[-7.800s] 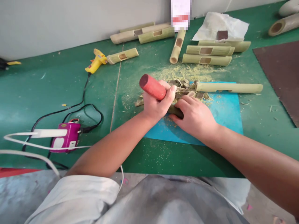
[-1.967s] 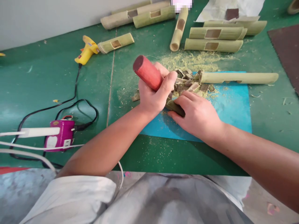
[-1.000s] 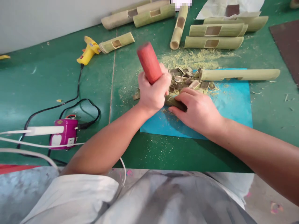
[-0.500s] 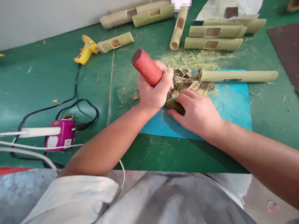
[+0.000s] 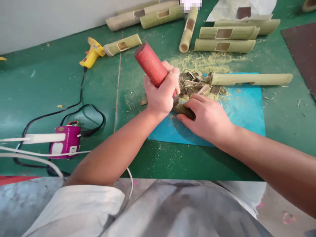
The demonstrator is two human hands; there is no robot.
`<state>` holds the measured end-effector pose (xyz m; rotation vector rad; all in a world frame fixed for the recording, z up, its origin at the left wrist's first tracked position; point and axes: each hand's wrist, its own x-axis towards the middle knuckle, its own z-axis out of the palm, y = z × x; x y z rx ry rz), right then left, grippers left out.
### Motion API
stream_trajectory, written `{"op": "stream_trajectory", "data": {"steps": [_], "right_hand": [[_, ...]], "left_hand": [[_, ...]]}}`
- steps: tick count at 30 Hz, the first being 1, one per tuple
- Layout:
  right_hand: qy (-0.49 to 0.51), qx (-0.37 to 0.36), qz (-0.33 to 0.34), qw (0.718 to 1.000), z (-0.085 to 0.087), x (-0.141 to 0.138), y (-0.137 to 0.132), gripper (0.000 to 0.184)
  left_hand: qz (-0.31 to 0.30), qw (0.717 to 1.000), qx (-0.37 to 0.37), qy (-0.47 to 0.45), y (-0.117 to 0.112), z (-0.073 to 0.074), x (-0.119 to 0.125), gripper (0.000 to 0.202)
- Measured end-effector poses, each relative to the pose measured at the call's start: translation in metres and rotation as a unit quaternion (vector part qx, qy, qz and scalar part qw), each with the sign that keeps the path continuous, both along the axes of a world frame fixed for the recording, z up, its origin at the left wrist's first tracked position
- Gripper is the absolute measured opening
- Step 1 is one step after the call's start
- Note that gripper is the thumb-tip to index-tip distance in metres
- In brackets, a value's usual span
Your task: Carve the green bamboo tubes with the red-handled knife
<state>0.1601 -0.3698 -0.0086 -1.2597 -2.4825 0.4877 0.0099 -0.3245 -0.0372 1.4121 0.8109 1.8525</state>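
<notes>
My left hand (image 5: pixel 161 95) is wrapped round a thick red wooden handle (image 5: pixel 149 63) that slants up and to the left; the tool's working end is hidden under the fist. My right hand (image 5: pixel 206 118) lies curled over a short dark green bamboo piece (image 5: pixel 184 111) and presses it onto a blue mat (image 5: pixel 243 110). Just behind both hands sits a heap of brown bamboo chips (image 5: pixel 197 86). A long pale bamboo tube (image 5: pixel 250 79) rests across the mat's far edge.
Several cut bamboo tubes with square windows (image 5: pixel 223 39) lie at the back of the green table (image 5: pixel 49 89). A yellow glue gun (image 5: pixel 92 54), its black cable and a purple power strip (image 5: pixel 65 144) occupy the left. Sawdust (image 5: pixel 204 62) is scattered behind the mat. A brown sheet (image 5: pixel 302 49) lies right.
The red handle has rocked up, down and up again in my left hand over the last second. My right hand has stayed on the dark bamboo piece.
</notes>
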Motion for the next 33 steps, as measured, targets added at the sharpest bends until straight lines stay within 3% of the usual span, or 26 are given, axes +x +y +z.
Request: {"op": "stream_trajectory", "data": {"steps": [7,15,19,27,33], "right_hand": [[-0.021,0.007,0.001,1.0,0.003,0.0,-0.001,0.017],[-0.022,0.029,0.001,0.999,0.002,0.002,-0.002,0.02],[-0.036,0.038,-0.018,0.998,0.004,0.002,-0.005,0.026],[-0.056,0.044,-0.01,0.997,0.005,0.002,-0.002,0.018],[-0.071,0.018,-0.003,0.997,0.007,0.003,0.0,0.021]], "left_hand": [[-0.017,0.998,0.03,0.053,0.005,-0.001,-0.002,0.041],[0.032,0.992,0.044,0.112,-0.006,0.007,-0.001,0.039],[0.027,0.992,0.024,0.12,-0.009,0.007,-0.003,0.038],[0.052,0.99,0.034,0.129,-0.014,0.013,-0.001,0.038],[0.074,0.972,-0.004,0.225,-0.02,0.025,0.0,0.038]]}}
